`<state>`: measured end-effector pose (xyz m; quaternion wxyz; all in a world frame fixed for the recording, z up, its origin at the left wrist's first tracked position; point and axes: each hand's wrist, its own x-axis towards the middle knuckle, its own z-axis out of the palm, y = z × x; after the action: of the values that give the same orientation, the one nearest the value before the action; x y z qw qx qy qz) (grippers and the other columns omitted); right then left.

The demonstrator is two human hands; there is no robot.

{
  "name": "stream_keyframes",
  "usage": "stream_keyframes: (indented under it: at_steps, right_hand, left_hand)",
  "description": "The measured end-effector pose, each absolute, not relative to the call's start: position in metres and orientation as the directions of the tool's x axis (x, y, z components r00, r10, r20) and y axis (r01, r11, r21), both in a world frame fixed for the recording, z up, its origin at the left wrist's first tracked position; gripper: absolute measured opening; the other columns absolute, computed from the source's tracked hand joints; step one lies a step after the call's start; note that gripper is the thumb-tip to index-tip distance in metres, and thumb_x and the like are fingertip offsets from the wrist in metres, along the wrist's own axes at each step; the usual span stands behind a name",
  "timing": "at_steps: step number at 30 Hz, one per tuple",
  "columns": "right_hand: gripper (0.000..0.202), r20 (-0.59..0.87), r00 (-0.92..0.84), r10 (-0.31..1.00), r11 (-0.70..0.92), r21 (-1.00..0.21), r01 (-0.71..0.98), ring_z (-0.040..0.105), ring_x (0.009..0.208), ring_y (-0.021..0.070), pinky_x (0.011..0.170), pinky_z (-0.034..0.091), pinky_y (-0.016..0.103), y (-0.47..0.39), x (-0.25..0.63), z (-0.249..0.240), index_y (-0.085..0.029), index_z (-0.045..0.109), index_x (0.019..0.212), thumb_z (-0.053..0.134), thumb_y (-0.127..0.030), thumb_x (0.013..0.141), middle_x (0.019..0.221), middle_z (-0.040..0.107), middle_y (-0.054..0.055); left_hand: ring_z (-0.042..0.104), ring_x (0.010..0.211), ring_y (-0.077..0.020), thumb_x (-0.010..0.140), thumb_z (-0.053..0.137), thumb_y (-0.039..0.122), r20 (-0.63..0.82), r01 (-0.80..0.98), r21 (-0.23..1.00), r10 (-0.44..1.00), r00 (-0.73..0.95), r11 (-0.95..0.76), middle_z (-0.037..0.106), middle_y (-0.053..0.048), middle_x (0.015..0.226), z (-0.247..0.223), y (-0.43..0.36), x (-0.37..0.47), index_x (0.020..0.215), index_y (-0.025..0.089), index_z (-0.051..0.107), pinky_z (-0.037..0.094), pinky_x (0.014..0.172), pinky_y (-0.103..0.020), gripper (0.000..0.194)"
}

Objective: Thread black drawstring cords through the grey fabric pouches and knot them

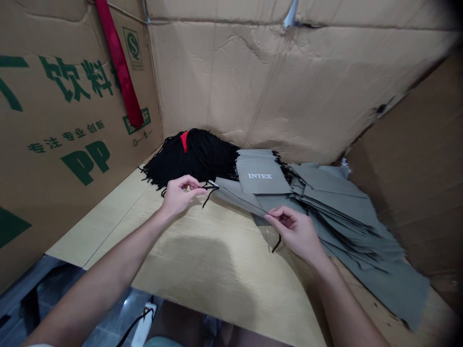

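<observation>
A grey drawstring pouch (238, 196) is stretched between my two hands above the table. My left hand (181, 195) is closed in a pinch on a black cord (209, 193) at the pouch's left corner. A small silver metal piece (213, 183) pokes out at that corner; its full shape is hidden. My right hand (294, 229) pinches the pouch's other end, and a short black cord end (277, 244) dangles below the fingers. Just behind lies a stack of grey pouches, the top one (262, 171) printed INTEX.
A heap of black cords (202, 154) with a red tie (184, 141) lies at the back left. Many grey fabric pieces (347, 212) spread across the right side. Cardboard walls (267, 82) enclose the table (188, 270). A red ribbon (121, 67) hangs at the left.
</observation>
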<state>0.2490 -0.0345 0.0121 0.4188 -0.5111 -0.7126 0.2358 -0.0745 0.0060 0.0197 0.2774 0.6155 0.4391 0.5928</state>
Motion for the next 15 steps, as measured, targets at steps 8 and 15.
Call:
stream_keyframes:
  at_steps: [8, 15]
  right_hand:
    - [0.024, 0.314, -0.117, 0.942, 0.325, -0.765, 0.556, 0.06, 0.069, 0.0171, 0.063, 0.047, 0.028, -0.037, 0.247, 0.014, -0.019, 0.06, 0.074, 0.066, -0.04, 0.082, 0.082, 0.068, 0.007]
    - [0.023, 0.336, -0.1, 0.937, 0.337, -0.782, 0.525, 0.06, 0.07, 0.0169, 0.064, 0.047, 0.028, -0.034, 0.251, 0.013, -0.018, 0.061, 0.075, 0.068, -0.039, 0.081, 0.082, 0.068, 0.007]
  left_hand:
    - [0.064, 0.07, -0.0158, 0.08, 0.069, 0.02, 0.678, 0.124, 0.641, 0.635, 0.37, -0.757, 0.071, -0.008, 0.077, 0.016, -0.027, -0.045, 0.084, 0.017, 0.074, 0.051, 0.067, -0.029, 0.007]
    - [0.064, 0.059, -0.0123, 0.08, 0.069, 0.021, 0.61, 0.013, 0.79, 0.788, 0.085, -0.613, 0.07, -0.004, 0.075, 0.013, -0.029, -0.041, 0.087, 0.017, 0.068, 0.05, 0.055, -0.024, 0.008]
